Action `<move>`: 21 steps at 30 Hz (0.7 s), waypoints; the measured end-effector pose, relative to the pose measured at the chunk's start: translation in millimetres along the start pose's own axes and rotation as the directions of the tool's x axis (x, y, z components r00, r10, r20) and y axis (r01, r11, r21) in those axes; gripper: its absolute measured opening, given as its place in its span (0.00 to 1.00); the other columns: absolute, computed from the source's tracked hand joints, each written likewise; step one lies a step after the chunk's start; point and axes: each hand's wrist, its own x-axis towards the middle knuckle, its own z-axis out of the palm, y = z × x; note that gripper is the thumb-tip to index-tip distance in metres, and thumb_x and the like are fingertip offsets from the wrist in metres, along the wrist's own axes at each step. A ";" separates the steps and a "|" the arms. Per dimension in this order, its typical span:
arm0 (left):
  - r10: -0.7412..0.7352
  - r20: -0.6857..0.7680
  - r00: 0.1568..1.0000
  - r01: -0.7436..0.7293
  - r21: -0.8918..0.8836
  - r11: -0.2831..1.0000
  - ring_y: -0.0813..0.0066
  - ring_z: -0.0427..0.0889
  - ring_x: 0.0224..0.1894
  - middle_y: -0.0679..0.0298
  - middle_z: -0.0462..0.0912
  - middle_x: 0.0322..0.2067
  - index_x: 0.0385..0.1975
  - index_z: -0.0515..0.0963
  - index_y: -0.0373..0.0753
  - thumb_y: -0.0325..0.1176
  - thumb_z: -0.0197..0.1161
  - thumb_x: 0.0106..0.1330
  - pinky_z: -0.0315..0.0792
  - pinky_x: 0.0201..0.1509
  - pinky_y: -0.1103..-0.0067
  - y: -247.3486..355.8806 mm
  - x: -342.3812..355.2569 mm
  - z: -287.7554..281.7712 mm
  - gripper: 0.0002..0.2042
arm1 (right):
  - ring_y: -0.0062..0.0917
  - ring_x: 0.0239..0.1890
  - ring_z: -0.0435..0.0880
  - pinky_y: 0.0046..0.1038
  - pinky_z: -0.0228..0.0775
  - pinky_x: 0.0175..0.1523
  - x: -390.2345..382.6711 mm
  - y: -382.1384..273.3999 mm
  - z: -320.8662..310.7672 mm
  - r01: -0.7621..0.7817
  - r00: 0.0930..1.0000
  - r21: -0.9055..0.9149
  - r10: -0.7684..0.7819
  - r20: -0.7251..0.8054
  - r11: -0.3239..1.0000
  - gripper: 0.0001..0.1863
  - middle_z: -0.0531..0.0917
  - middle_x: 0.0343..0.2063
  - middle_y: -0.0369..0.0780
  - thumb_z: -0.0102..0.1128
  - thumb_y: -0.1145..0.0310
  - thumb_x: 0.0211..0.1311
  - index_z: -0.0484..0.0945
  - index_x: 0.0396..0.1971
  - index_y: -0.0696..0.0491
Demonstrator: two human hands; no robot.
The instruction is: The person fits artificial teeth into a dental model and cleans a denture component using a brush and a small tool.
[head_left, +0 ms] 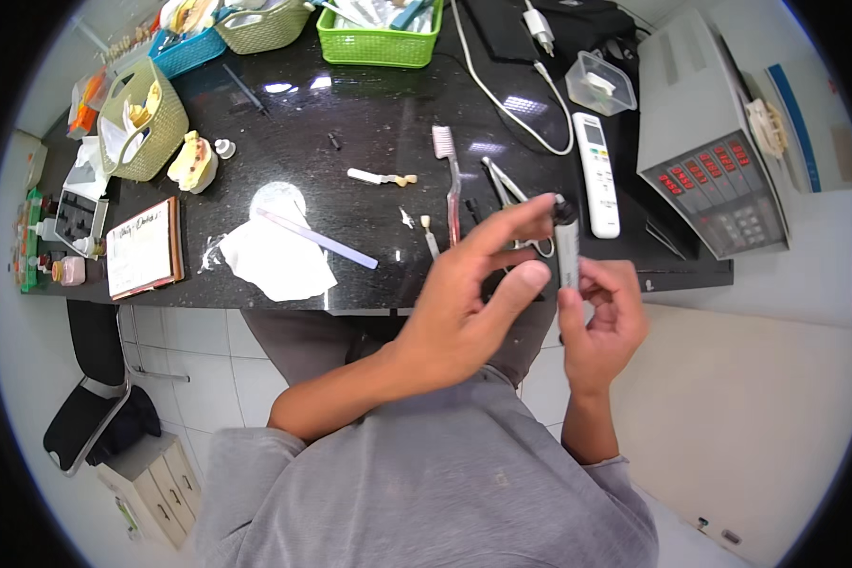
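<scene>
My right hand [604, 327] grips a slim grey tube with a black cap [567, 244], upright above the desk's front edge. My left hand [478, 303] reaches in from the left, its index fingertip at the black cap and its thumb spread apart below. Whether that fingertip presses on the cap is hard to see. Behind the left fingers lies a scissor-handled metal tool [504, 180], partly hidden. A pink toothbrush [452, 175] rests left of it, near two small white sticks with tooth-coloured tips, one of them a shade tab-like stick [379, 177].
White tissue [279, 260] lies under a lilac strip [327, 240]. A notepad [144, 251], a dental cast [193, 163] and a beige basket [145, 118] stand left. A green basket [379, 47] is at the back. A white remote [595, 175] and a display unit [715, 170] are right.
</scene>
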 end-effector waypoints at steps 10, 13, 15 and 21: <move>0.195 -0.310 0.931 -0.224 -0.062 0.973 0.71 0.83 0.40 0.54 0.81 0.40 0.58 0.62 0.33 0.35 0.52 0.71 0.79 0.45 0.76 26.9 0.4 -10.6 0.19 | 0.17 0.35 0.78 0.19 0.72 0.41 -17.7 -14.1 56.3 -0.315 0.949 0.648 0.244 0.200 0.693 0.24 0.79 0.36 0.40 0.72 0.64 0.52 0.69 0.42 0.59; 0.341 -0.352 0.872 -0.356 0.024 0.934 0.69 0.83 0.40 0.48 0.81 0.44 0.61 0.57 0.35 0.32 0.53 0.70 0.79 0.46 0.75 29.1 5.4 -15.3 0.22 | 0.17 0.31 0.79 0.17 0.73 0.37 -19.8 -11.6 65.2 -0.156 0.988 0.572 0.139 0.074 0.805 0.22 0.79 0.35 0.41 0.73 0.67 0.51 0.71 0.41 0.59; 0.332 -0.349 0.876 -0.331 0.067 0.941 0.68 0.84 0.40 0.46 0.80 0.45 0.60 0.56 0.36 0.28 0.57 0.67 0.79 0.46 0.75 30.2 5.9 -20.7 0.24 | 0.19 0.31 0.80 0.17 0.74 0.36 -20.8 -12.4 67.0 -0.201 0.978 0.598 0.196 0.075 0.776 0.19 0.80 0.35 0.43 0.71 0.73 0.51 0.72 0.40 0.60; 0.376 -0.358 0.855 -0.349 0.140 0.927 0.69 0.84 0.37 0.46 0.81 0.43 0.58 0.59 0.37 0.27 0.59 0.65 0.80 0.42 0.76 17.4 11.5 -28.4 0.23 | 0.22 0.33 0.82 0.20 0.76 0.37 -20.6 -4.7 70.3 -0.217 0.971 0.610 0.233 0.055 0.762 0.16 0.80 0.37 0.47 0.68 0.79 0.53 0.72 0.39 0.62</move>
